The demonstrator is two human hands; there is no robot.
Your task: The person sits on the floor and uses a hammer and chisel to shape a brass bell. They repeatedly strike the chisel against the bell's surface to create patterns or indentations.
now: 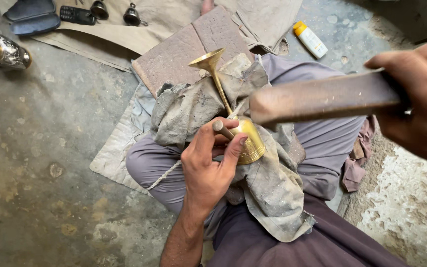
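Observation:
A brass goblet (245, 141) lies on its side on a dusty grey cloth (273, 188) over my lap, its flared base (207, 59) pointing away from me. My left hand (208, 168) pinches a short metal punch (222, 129) against the goblet's cup. My right hand (418, 101) is raised at the right edge, gripping a thick wooden mallet (322, 99) whose blurred head hangs just above the cup.
A brick slab (184, 49) lies under the cloth ahead of my knees. A silver vessel (3, 51) stands far left. Dark cases (30, 17), a phone (76, 15) and small bells (132, 16) rest on a beige sheet. A white bottle with a yellow cap (310, 38) lies upper right.

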